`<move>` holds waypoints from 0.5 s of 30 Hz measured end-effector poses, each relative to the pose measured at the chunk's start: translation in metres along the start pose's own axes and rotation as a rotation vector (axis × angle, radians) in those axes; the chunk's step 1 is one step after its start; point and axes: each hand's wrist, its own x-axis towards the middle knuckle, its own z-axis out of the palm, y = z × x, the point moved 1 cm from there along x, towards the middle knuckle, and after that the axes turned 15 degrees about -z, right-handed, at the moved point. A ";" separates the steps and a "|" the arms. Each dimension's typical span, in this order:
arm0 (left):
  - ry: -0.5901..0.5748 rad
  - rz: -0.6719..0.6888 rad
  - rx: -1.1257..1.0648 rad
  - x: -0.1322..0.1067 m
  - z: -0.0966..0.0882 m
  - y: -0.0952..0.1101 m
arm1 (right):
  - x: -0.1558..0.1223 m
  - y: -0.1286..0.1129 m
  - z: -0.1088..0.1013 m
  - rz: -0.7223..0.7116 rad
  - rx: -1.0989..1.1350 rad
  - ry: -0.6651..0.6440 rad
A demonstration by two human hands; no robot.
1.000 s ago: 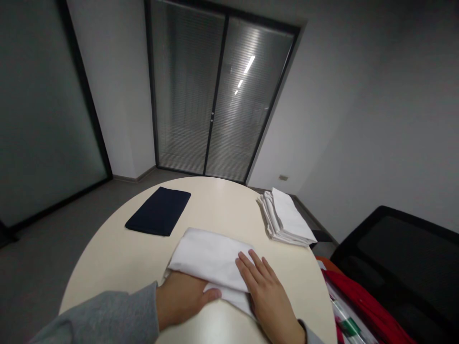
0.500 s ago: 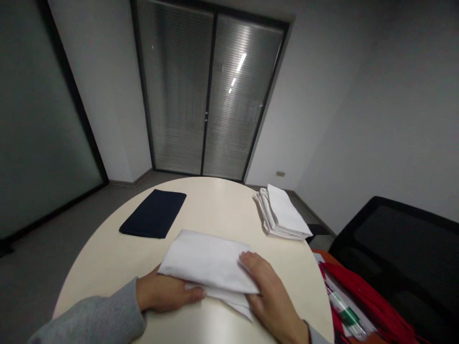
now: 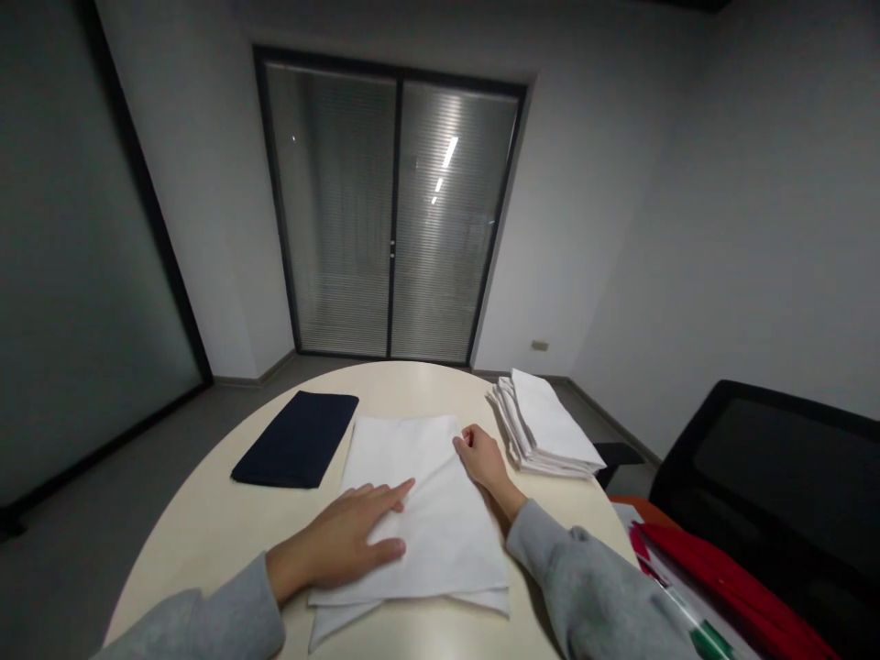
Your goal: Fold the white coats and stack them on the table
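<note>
A white cloth (image 3: 440, 541) lies spread in layers on the round table in front of me, its lower layers showing at the near edge. My left hand (image 3: 354, 536) rests flat on its left part, fingers stretched out. At the cloth's far right corner, my right hand (image 3: 481, 458) pinches the edge between thumb and fingers, and a crease runs from there toward the left hand. A folded dark navy cloth (image 3: 295, 440) lies to the left. Beyond my right hand sits a stack of folded white cloths (image 3: 550, 426).
The cream round table (image 3: 199, 522) carries all the cloths. A black mesh chair (image 3: 770, 477) stands at the right, beside a red fabric item (image 3: 729, 577) and a clear plastic package with green. Glass doors (image 3: 391, 211) are at the back.
The white cloth has gone from folded over and held in both hands to opened out longer on the table. My right hand has moved forward to its far corner; the left now presses on top.
</note>
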 end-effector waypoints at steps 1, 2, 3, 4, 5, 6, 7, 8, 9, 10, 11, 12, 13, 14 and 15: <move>-0.005 -0.003 0.034 -0.003 -0.001 0.002 | -0.001 0.000 -0.001 -0.010 -0.043 -0.006; -0.014 -0.015 0.063 -0.005 -0.001 0.004 | -0.003 -0.001 -0.004 -0.030 -0.084 -0.007; -0.024 -0.030 0.088 -0.007 -0.002 0.006 | -0.005 -0.004 -0.009 -0.062 -0.123 -0.007; -0.031 -0.041 0.108 -0.008 -0.002 0.008 | -0.008 -0.008 -0.014 -0.102 -0.157 -0.006; -0.035 -0.044 0.124 -0.010 -0.003 0.010 | -0.010 -0.013 -0.019 -0.150 -0.183 -0.006; -0.036 -0.040 0.133 -0.011 -0.003 0.011 | -0.012 -0.020 -0.023 -0.214 -0.205 -0.017; -0.033 -0.029 0.133 -0.012 -0.003 0.011 | -0.014 -0.026 -0.025 -0.289 -0.228 -0.041; -0.032 -0.011 0.126 -0.012 -0.004 0.011 | -0.015 -0.033 -0.024 -0.369 -0.251 -0.081; -0.034 0.010 0.108 -0.011 -0.005 0.010 | -0.017 -0.040 -0.021 -0.442 -0.270 -0.142; -0.036 0.027 0.082 -0.009 -0.008 0.009 | -0.019 -0.045 -0.016 -0.499 -0.283 -0.218; -0.031 0.038 0.053 -0.004 -0.011 0.008 | -0.021 -0.048 -0.009 -0.532 -0.290 -0.303; -0.013 0.042 0.029 0.003 -0.016 0.006 | -0.024 -0.051 -0.002 -0.538 -0.290 -0.377; 0.021 0.041 0.014 0.012 -0.021 0.005 | -0.026 -0.052 0.004 -0.524 -0.282 -0.430; 0.069 0.036 0.015 0.023 -0.026 0.004 | -0.029 -0.052 0.009 -0.508 -0.274 -0.459; 0.128 0.029 0.030 0.037 -0.031 0.003 | -0.030 -0.051 0.013 -0.497 -0.266 -0.463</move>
